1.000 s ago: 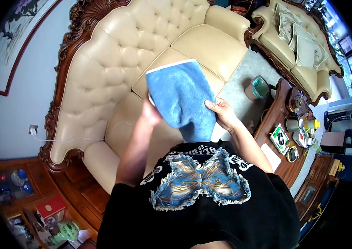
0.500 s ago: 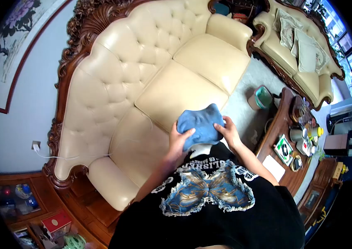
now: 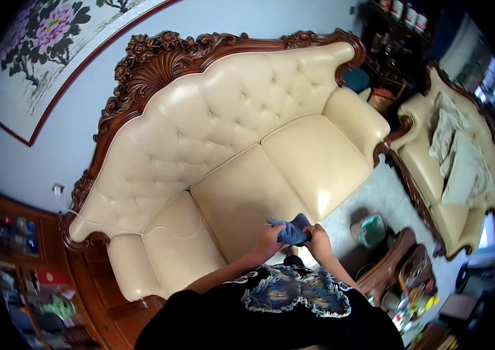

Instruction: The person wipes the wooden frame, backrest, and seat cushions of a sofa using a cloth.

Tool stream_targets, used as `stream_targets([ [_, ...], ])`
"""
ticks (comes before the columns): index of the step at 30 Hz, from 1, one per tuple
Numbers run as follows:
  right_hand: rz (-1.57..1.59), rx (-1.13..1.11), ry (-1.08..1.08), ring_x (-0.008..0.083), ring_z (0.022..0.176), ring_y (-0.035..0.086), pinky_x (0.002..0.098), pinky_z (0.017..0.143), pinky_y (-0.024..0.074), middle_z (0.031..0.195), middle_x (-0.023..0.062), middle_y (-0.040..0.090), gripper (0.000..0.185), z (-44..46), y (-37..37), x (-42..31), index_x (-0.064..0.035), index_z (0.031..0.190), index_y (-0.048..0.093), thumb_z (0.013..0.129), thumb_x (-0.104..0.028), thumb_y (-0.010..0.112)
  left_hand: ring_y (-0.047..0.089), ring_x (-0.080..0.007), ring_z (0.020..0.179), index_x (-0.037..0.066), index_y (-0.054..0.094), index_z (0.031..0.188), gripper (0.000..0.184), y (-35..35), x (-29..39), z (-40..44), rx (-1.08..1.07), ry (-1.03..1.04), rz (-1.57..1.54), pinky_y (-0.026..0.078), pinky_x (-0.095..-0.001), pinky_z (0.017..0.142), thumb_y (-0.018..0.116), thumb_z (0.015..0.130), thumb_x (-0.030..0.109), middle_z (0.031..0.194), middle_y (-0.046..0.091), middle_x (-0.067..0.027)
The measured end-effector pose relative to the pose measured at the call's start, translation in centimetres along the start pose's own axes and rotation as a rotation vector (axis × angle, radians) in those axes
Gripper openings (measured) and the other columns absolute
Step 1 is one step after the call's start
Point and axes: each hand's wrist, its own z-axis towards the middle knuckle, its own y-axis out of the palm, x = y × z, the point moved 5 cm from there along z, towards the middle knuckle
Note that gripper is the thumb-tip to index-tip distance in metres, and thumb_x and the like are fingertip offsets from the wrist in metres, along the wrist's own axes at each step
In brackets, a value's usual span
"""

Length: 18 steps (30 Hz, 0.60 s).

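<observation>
Running crosswise, left hand (image 3: 267,244) to right hand (image 3: 319,243): cloth (image 3: 291,233).

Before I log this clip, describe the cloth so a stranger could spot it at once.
Find the long cream sofa with the carved wooden frame. Near its front edge, the left hand and right hand grip a bunched cloth. Its blue sets it apart from the cream seat and black shirt.
</observation>
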Motion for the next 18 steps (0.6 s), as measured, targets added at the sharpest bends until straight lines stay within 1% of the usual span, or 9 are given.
stream_targets([
  [1, -0.003, 0.042, -0.046, 0.0368, 0.082, 0.062, 0.0439, 0.077, 0.0518, 0.084, 0.0152, 0.059, 0.035, 1.5, -1.7, 0.9, -0.0080, 0.093, 0.071, 0.061, 0.003, 0.079, 0.068, -0.0383, 0.090, 0.004, 0.070, 0.105, 0.038, 1.1, 0.4, 1.5, -0.056, -0.138, -0.029, 0.053, -0.0438, 0.081, 0.079, 0.069, 0.006, 0.098, 0.070, -0.0202],
  [4, -0.011, 0.059, -0.215, 0.0312, 0.084, 0.062, 0.0391, 0.077, 0.0521, 0.087, 0.0134, 0.061, 0.037, 6.0, -6.1, 2.9, -0.0082, 0.095, 0.074, 0.061, 0.000, 0.083, 0.067, -0.0372, 0.085, 0.005, 0.070, 0.087, 0.021, 0.6, 3.7, 6.3, -0.260, -0.228, 0.224, 0.052, -0.0455, 0.078, 0.080, 0.069, 0.009, 0.093, 0.068, -0.0184],
  [5, 0.068, -0.018, -0.174, 0.0320, 0.089, 0.061, 0.0406, 0.082, 0.0522, 0.093, 0.0124, 0.062, 0.042, 7.6, -6.6, 4.1, -0.0114, 0.102, 0.075, 0.062, 0.003, 0.081, 0.066, -0.0362, 0.081, 0.005, 0.068, 0.075, 0.016, -1.3, 7.2, 8.3, -0.050, -0.030, 0.380, 0.051, -0.0470, 0.074, 0.081, 0.067, 0.012, 0.087, 0.067, -0.0172],
  [6, 0.153, -0.083, -0.162, 0.0303, 0.088, 0.062, 0.0382, 0.082, 0.0521, 0.095, 0.0124, 0.063, 0.042, 8.7, -8.7, 2.5, -0.0091, 0.103, 0.075, 0.064, 0.005, 0.080, 0.066, -0.0362, 0.081, 0.005, 0.068, 0.075, 0.016, -1.6, 7.4, 10.1, -0.034, -0.050, 0.382, 0.051, -0.0470, 0.074, 0.081, 0.067, 0.012, 0.087, 0.067, -0.0172],
  [9, 0.222, -0.066, -0.168, 0.0266, 0.094, 0.064, 0.0364, 0.086, 0.0529, 0.105, 0.0128, 0.064, 0.051, 11.6, -11.1, 2.5, -0.0066, 0.117, 0.070, 0.069, 0.007, 0.078, 0.065, -0.0388, 0.075, 0.004, 0.064, 0.077, 0.016, -2.8, 10.4, 13.7, 0.324, 0.389, 0.398, 0.050, -0.0496, 0.067, 0.075, 0.075, 0.016, 0.081, 0.065, -0.0197],
  [11, 0.636, 0.062, -0.086, 0.0288, 0.116, 0.060, 0.0388, 0.101, 0.0482, 0.127, 0.0173, 0.058, 0.078, 12.5, -12.0, 2.3, -0.0039, 0.141, 0.051, 0.070, 0.002, 0.082, 0.065, -0.0397, 0.083, 0.004, 0.067, 0.090, 0.025, -0.5, 8.0, 16.0, -0.084, -0.043, 0.325, 0.052, -0.0480, 0.074, 0.069, 0.085, 0.029, 0.089, 0.067, -0.0203],
  [12, 0.628, 0.053, -0.097, 0.0288, 0.116, 0.060, 0.0388, 0.101, 0.0482, 0.127, 0.0173, 0.058, 0.078, 12.8, -11.8, 2.2, -0.0039, 0.141, 0.051, 0.070, 0.002, 0.082, 0.065, -0.0397, 0.083, 0.004, 0.067, 0.090, 0.025, -0.7, 8.4, 16.9, -0.069, -0.049, 0.323, 0.052, -0.0480, 0.074, 0.069, 0.085, 0.029, 0.089, 0.067, -0.0203],
  [15, 0.482, 0.036, -0.294, 0.0357, 0.146, 0.030, 0.0440, 0.120, 0.0271, 0.158, 0.0224, 0.027, 0.127, 12.8, -10.9, 0.6, -0.0013, 0.158, 0.013, 0.060, -0.013, 0.094, 0.065, -0.0416, 0.081, 0.004, 0.066, 0.096, 0.033, -1.6, 8.8, 19.4, -0.029, -0.161, 0.266, 0.051, -0.0488, 0.072, 0.063, 0.091, 0.036, 0.087, 0.067, -0.0217],
  [18, 0.419, -0.065, -0.171, 0.0366, 0.149, 0.023, 0.0450, 0.121, 0.0249, 0.162, 0.0235, 0.017, 0.142, 13.0, -8.9, -1.3, -0.0063, 0.159, 0.004, 0.053, -0.019, 0.098, 0.063, -0.0428, 0.076, 0.001, 0.063, 0.092, 0.034, -2.6, 8.7, 21.3, 0.071, -0.172, 0.168, 0.050, -0.0501, 0.068, 0.064, 0.092, 0.036, 0.082, 0.065, -0.0224],
])
